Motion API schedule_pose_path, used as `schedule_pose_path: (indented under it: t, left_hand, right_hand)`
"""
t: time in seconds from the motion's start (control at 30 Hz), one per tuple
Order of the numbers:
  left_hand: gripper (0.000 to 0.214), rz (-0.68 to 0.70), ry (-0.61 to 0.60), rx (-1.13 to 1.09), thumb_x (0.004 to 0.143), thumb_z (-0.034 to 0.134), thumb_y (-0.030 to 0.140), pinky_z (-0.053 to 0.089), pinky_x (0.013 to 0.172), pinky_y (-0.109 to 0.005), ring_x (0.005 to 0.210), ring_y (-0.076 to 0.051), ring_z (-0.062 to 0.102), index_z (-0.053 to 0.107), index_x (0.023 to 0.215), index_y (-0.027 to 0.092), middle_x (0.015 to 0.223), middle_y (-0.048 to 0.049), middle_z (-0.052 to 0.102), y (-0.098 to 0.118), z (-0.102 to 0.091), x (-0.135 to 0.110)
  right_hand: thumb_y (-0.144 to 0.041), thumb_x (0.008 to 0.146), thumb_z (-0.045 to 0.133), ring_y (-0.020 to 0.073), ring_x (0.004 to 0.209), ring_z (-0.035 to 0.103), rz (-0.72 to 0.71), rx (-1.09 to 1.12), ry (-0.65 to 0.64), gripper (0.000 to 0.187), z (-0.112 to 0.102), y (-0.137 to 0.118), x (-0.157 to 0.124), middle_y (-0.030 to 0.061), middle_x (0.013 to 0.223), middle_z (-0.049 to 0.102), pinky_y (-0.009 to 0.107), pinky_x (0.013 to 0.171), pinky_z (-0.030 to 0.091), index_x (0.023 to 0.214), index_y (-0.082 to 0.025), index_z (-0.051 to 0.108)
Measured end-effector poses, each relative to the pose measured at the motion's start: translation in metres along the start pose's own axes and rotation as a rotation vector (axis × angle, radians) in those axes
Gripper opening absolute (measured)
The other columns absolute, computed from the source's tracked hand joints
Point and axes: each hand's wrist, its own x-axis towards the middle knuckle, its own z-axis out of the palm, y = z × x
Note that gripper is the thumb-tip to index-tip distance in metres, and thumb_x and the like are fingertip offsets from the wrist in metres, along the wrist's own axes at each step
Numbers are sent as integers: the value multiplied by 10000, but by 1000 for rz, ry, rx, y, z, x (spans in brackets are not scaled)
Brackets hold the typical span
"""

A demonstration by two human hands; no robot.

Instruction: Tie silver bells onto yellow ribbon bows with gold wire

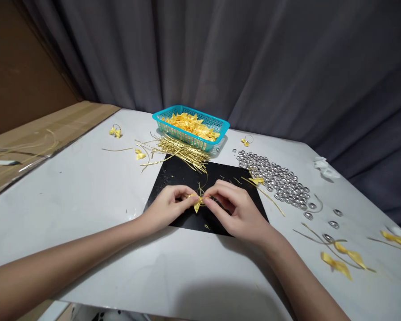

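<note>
Over the black mat [217,223], my left hand [169,203] pinches a small yellow ribbon bow [197,205] between thumb and fingers. Thin gold cord loops out around the bow. My right hand [235,207] is closed in a pinch on the gold cord [206,197] at the bow's right side. The fingertips of both hands nearly meet there. Just behind them lies a bundle of gold cords [183,154], partly over the mat's far edge. Whether a bead is on the bow cannot be made out.
A teal basket [157,117] full of yellow bows stands at the back. Many silver beads [280,178] spread to the right, with loose bows [336,265] and cords nearer. Bows with cord rings [115,131] lie farther back. Cardboard [53,133] borders the white table [87,200] at left.
</note>
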Motion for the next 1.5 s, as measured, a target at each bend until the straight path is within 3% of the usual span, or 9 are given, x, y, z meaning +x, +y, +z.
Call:
schedule_pose_path:
  t: [0.3, 0.37, 0.53, 0.63, 0.83, 0.97, 1.13, 1.33, 1.5]
  left_hand:
    - [240, -6, -231, 107, 800, 582, 352, 322, 498, -234, 533, -119, 453, 650, 649, 178, 573, 17, 558, 5, 5, -6]
    - [232, -21, -255, 81, 798, 583, 351, 342, 524, -239, 547, -122, 464, 650, 659, 178, 590, 14, 569, 5, 4, -6]
    - [207, -82, -226, 17, 794, 597, 346, 364, 552, -245, 582, -131, 519, 655, 690, 177, 630, -3, 614, 4, 2, -4]
    - [186, -121, -200, -59, 791, 611, 334, 413, 607, -250, 624, -136, 567, 649, 718, 167, 660, -19, 642, 4, 1, -2]
    - [211, -255, -67, -242, 749, 665, 357, 444, 622, -227, 636, -122, 627, 607, 718, 156, 661, 0, 644, 3, -1, 4]
    - [200, -239, -6, -290, 733, 675, 339, 431, 587, -197, 588, -89, 575, 635, 729, 143, 618, 17, 618, 4, -2, 4]
    - [175, -228, 25, -298, 756, 657, 323, 415, 552, -171, 622, -82, 553, 650, 756, 148, 672, 21, 616, 6, -2, 2]
    - [175, -287, 16, -329, 784, 647, 332, 437, 584, -177, 670, -100, 607, 644, 779, 157, 682, 5, 663, 7, -4, 2]
    - [174, -264, 76, -293, 790, 647, 310, 443, 615, -173, 654, -88, 608, 670, 763, 139, 672, -2, 679, 6, 0, 1]
  right_hand:
    - [-191, 857, 559, 74, 589, 423, 73, 24, -78, 122, 0, 6, 2, -8, 678, 487, 206, 529, 320, 779, -149, 643]
    - [-202, 833, 580, 69, 569, 393, 164, 95, -80, 113, 2, 8, 4, -23, 648, 449, 204, 513, 302, 757, -143, 638]
    - [-298, 778, 618, 60, 518, 338, 578, 302, -121, 175, 2, 18, 8, -44, 592, 431, 207, 490, 263, 735, -129, 615]
    - [-295, 754, 622, 64, 526, 354, 638, 362, -56, 176, -1, 18, 10, -37, 592, 443, 210, 501, 281, 713, -124, 612]
    - [-279, 756, 635, 62, 480, 303, 482, 180, 117, 162, 2, 2, 8, -61, 511, 324, 206, 461, 251, 708, -128, 671]
    - [-182, 819, 597, 77, 520, 455, 133, -57, 212, 122, 18, -4, -2, -9, 582, 524, 199, 488, 341, 760, -145, 697]
    - [-135, 906, 469, 112, 566, 572, -188, -384, 134, 214, 32, 3, -11, 53, 696, 633, 221, 516, 417, 873, -124, 680]
    - [-121, 866, 552, 113, 639, 629, -160, -238, 284, 117, 31, 9, -8, 40, 742, 684, 214, 593, 504, 873, -145, 666]
    - [-131, 855, 569, 98, 543, 587, -168, -209, 370, 122, 42, 9, -9, 38, 695, 685, 210, 528, 503, 875, -140, 689]
